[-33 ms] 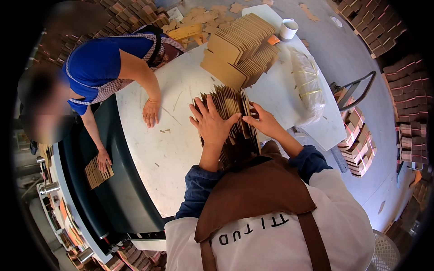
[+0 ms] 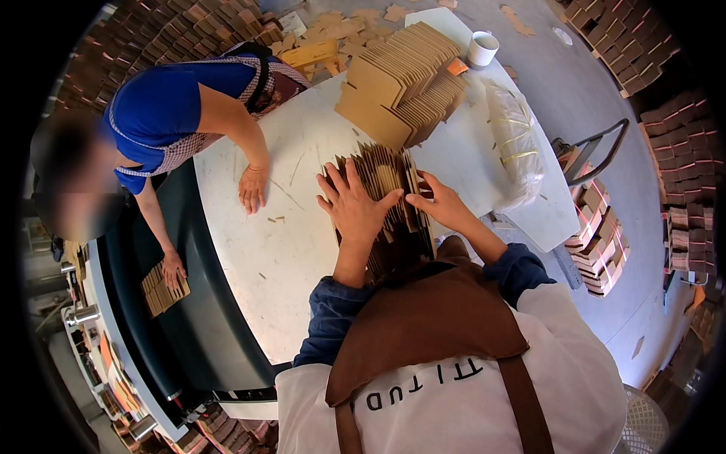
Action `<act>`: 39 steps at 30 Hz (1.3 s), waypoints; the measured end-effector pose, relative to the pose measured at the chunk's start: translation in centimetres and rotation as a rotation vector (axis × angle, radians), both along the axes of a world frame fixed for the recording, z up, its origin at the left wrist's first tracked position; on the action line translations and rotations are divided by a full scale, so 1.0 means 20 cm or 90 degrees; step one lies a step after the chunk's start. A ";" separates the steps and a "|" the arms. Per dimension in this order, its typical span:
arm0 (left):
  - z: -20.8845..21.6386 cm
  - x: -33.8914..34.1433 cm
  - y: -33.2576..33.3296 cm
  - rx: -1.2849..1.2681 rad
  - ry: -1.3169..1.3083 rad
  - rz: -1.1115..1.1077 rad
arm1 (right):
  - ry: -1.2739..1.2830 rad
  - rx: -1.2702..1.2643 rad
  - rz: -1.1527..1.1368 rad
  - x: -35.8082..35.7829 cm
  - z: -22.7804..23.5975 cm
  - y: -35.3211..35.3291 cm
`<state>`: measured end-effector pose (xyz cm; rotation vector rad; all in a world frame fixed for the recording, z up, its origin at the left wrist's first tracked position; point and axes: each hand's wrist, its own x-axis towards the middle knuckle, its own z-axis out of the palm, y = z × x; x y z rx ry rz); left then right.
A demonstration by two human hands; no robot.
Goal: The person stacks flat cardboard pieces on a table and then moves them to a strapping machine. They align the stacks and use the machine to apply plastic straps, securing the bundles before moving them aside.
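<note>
A tight row of brown cardboard pieces point(image 2: 389, 212) stands on edge close to my body, at the near edge of the white table point(image 2: 249, 303). My left hand point(image 2: 355, 203) lies over its left part, fingers spread and thumb pointing right. Against the right side rests my right hand point(image 2: 439, 203), thumb and fingers apart, fingertips touching the cardboard. The two thumbs come near each other over the row. My palms hide part of the cardboard. Just beyond, a larger stack of folded cardboard pieces point(image 2: 401, 72) leans in slanted rows on the table.
At the left, a co-worker in blue point(image 2: 162, 106) rests one hand on the table and the other on cardboard pieces point(image 2: 165, 291) on a dark green surface point(image 2: 204, 325). A white mug point(image 2: 482, 48) and a clear plastic-wrapped bundle point(image 2: 516, 144) lie right. Bundled cardboard piles stand around.
</note>
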<state>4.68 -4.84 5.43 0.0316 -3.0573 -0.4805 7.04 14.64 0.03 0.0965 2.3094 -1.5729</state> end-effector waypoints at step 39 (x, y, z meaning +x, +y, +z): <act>-0.01 0.02 -0.01 -0.017 -0.007 -0.006 | -0.011 0.065 0.005 0.01 0.01 0.01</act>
